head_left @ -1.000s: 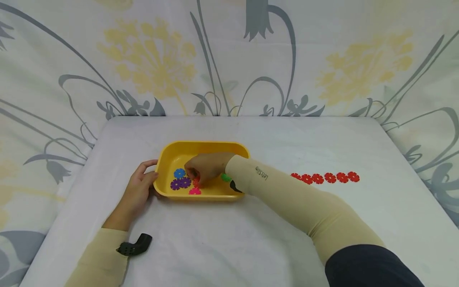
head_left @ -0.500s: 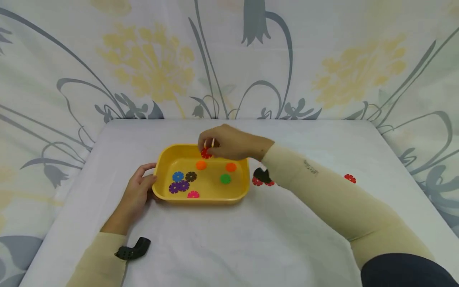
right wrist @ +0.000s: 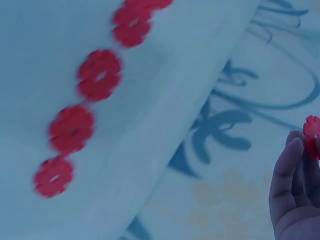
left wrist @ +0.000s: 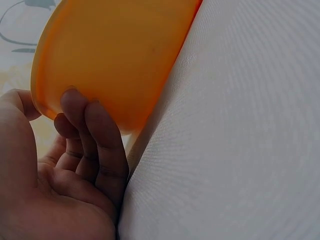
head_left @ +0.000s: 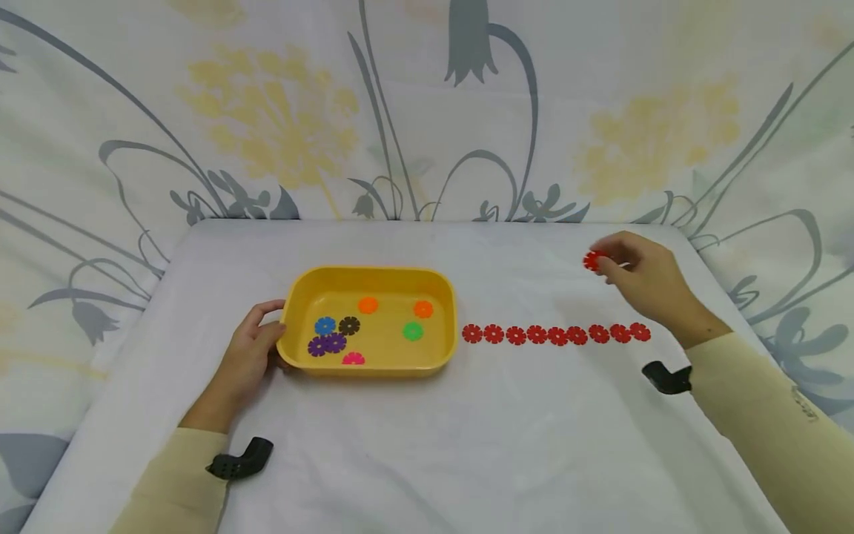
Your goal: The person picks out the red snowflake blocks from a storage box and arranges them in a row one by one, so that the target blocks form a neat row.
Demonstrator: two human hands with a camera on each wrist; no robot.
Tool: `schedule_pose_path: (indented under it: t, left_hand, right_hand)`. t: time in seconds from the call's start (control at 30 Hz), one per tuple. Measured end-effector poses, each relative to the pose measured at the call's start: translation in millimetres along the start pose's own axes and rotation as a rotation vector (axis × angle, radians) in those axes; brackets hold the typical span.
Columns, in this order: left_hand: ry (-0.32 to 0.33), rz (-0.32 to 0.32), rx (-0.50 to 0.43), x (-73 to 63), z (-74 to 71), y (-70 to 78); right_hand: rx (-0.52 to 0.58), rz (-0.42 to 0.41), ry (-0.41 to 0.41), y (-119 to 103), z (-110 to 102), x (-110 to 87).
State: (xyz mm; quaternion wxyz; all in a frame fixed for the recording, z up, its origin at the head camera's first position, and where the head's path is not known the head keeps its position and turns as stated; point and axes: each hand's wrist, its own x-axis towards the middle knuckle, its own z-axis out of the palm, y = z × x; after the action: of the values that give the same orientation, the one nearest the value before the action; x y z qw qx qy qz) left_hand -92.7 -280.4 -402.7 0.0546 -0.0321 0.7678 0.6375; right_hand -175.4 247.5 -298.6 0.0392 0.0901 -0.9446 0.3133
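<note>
My right hand (head_left: 647,285) is raised over the right part of the table, pinching a red flower-shaped plastic disc (head_left: 591,260) between thumb and fingertips. The same red disc (right wrist: 311,132) shows at the edge of the right wrist view. Below and left of that hand lies a row of several red flower discs (head_left: 557,336). My left hand (head_left: 243,363) holds the left end of a yellow tray (head_left: 367,370), thumb at the rim and curled fingers against the outer wall (left wrist: 110,60).
In the tray lie blue (head_left: 325,326), black (head_left: 349,325), purple (head_left: 335,342), pink (head_left: 353,358), green (head_left: 413,331) and orange (head_left: 368,305) discs. A white cloth (head_left: 414,445) covers the table; a flower-patterned curtain (head_left: 400,111) rises behind.
My right hand has lifted a red disc out of the tray and carried it rightward, past the row, which is now uncovered. The left hand stays on the tray.
</note>
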Motion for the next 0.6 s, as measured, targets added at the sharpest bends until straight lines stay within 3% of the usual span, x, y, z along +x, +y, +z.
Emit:
schedule_pose_path:
  t: [0.13, 0.3, 0.47, 0.6]
  left_hand:
    - [0.009, -0.009, -0.008, -0.2, -0.7, -0.9]
    - [0.012, -0.002, -0.028, -0.9, -1.9, -0.8]
    - [0.007, 0.014, -0.032, -0.5, -0.8, 0.5]
    - [0.006, 0.013, -0.034, -0.4, 0.9, 2.1]
  right_hand:
    - [-0.075, 0.139, -0.006, 57, -18, -18.6]
    - [-0.102, 0.273, -0.126, 107, -28, -34.3]
    - [-0.096, 0.359, -0.248, 134, -27, -40.9]
    - [-0.084, 0.387, -0.283, 143, -23, -43.8]
